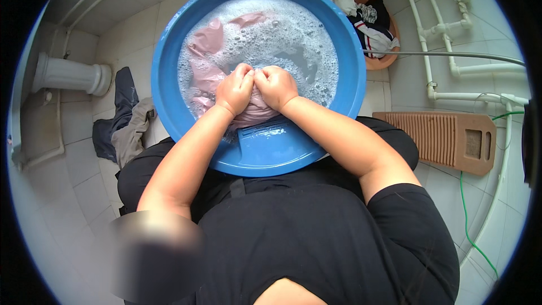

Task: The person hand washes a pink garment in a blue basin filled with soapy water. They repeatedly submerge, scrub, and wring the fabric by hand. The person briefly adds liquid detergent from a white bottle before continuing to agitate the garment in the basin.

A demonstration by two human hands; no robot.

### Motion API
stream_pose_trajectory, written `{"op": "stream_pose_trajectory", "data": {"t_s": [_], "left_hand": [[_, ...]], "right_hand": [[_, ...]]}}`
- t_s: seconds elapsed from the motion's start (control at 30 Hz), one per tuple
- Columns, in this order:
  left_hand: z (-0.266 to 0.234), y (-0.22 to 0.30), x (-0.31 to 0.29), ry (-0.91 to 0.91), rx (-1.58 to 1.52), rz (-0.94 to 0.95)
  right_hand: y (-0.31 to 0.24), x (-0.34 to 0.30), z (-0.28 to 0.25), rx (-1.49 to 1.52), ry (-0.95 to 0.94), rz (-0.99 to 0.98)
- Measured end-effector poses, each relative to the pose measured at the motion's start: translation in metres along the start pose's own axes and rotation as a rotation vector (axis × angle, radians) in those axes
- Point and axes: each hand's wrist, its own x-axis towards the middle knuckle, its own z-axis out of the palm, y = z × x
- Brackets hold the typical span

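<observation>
Soapy water with white foam fills a large blue basin between my knees. A pink cloth garment lies partly sunk in it, with folds rising through the suds on the left. My left hand and my right hand are side by side, both closed in fists on the wet pink fabric. The knuckles of the two hands nearly touch. Below them, bunched cloth rests against the blue ribbed washboard at the basin's near side. The fingertips are hidden in the grip.
An orange tub with dark and white clothes stands at the far right. A brown washboard lies at the right, near white pipes and a green cord. Dark trousers and a grey garment lie on the tiles at left, by a white pedestal.
</observation>
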Motion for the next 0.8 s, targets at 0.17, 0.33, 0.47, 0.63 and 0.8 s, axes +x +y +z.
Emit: {"op": "stream_pose_trajectory", "data": {"t_s": [0.17,0.33,0.47,0.63,0.8], "left_hand": [[-0.014,-0.035,-0.003,-0.171,-0.601,-0.27],[-0.079,-0.036,-0.033,-0.624,0.364,-0.181],[-0.077,-0.023,-0.049,-0.609,0.67,-0.091],[-0.067,0.003,-0.043,-0.296,0.547,-0.156],[-0.072,0.031,-0.04,0.089,0.126,0.204]], "right_hand": [[-0.01,-0.003,-0.012,0.01,-0.085,0.12],[0.011,0.005,-0.064,-0.176,-0.006,0.305],[0.062,0.02,-0.101,-0.323,0.023,0.378],[0.026,-0.01,-0.107,-0.758,0.276,-0.121],[-0.061,-0.031,-0.086,-0.309,-0.185,-0.658]]}}
